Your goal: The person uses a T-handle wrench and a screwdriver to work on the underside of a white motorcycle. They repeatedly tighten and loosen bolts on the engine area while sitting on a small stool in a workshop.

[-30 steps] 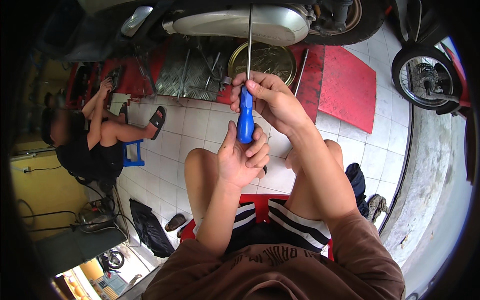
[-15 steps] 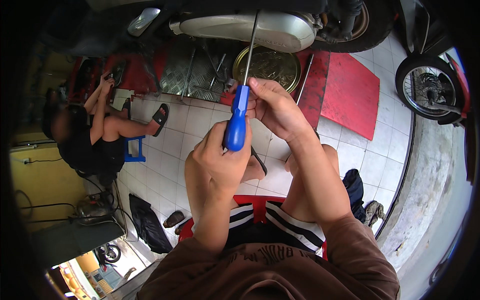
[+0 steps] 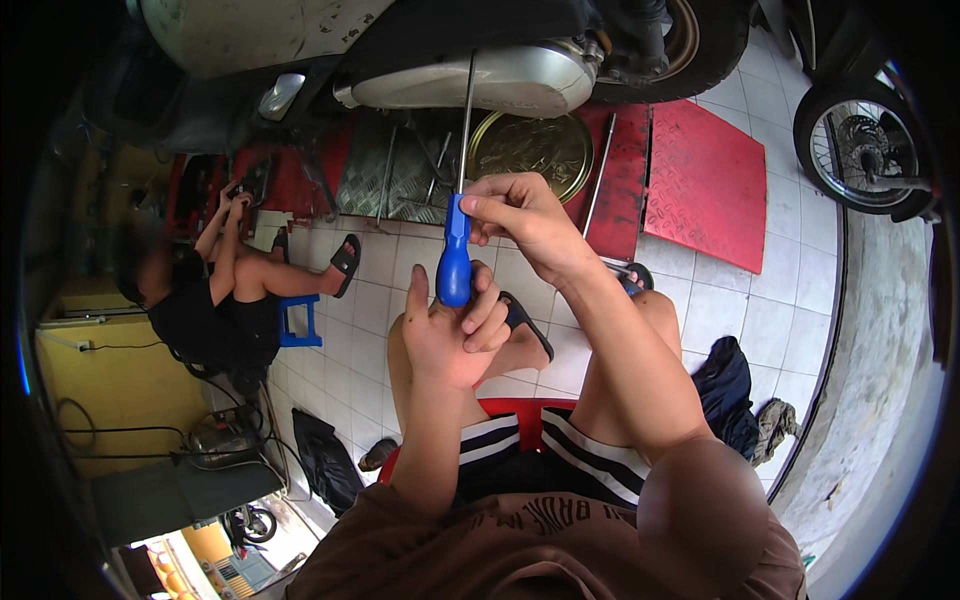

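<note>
A long screwdriver (image 3: 456, 262) with a blue handle and thin metal shaft points up and away from me. My right hand (image 3: 530, 222) pinches it between thumb and fingers at the top of the handle, where the shaft begins. Below, my left hand (image 3: 450, 335) is turned palm up around the butt end of the handle, thumb and fingers apart; whether it touches the handle is hard to tell. In the picture the shaft crosses a motorbike's silver side cover (image 3: 480, 82), its far end against the dark part above. Contact there cannot be made out.
A round gold tray (image 3: 575, 192) holding small metal parts lies on the red lift platform (image 3: 700, 190), near long metal tools (image 3: 600, 185). To the left a person (image 3: 215, 270) sits on a blue stool (image 3: 298, 322). Another motorbike's wheel (image 3: 858, 155) stands at the right.
My left hand has loosened from the handle and turned palm up, fingers apart. My right hand still pinches the screwdriver, which sits slightly further left. The whole view has shifted a little.
</note>
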Action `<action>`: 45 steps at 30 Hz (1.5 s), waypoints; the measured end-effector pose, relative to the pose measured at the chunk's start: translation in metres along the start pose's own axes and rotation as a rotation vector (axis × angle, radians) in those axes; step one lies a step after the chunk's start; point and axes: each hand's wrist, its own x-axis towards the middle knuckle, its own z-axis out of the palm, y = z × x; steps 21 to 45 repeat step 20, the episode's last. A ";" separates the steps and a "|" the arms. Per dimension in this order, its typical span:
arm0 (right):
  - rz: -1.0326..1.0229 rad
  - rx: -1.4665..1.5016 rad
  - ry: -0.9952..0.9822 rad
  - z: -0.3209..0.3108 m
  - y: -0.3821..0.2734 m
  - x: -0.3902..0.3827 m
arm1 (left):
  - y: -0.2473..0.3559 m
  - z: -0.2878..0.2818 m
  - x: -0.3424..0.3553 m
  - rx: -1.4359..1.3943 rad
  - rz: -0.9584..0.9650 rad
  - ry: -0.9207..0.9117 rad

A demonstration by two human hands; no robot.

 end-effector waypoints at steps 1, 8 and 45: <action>0.002 0.005 0.003 0.000 0.002 0.001 | 0.000 0.003 0.000 -0.154 -0.007 -0.030; 0.030 0.044 -0.088 -0.002 0.009 0.006 | -0.006 -0.001 -0.002 0.507 0.221 0.373; 0.022 -0.558 0.128 0.043 -0.089 -0.117 | 0.096 0.095 -0.148 1.161 0.803 0.148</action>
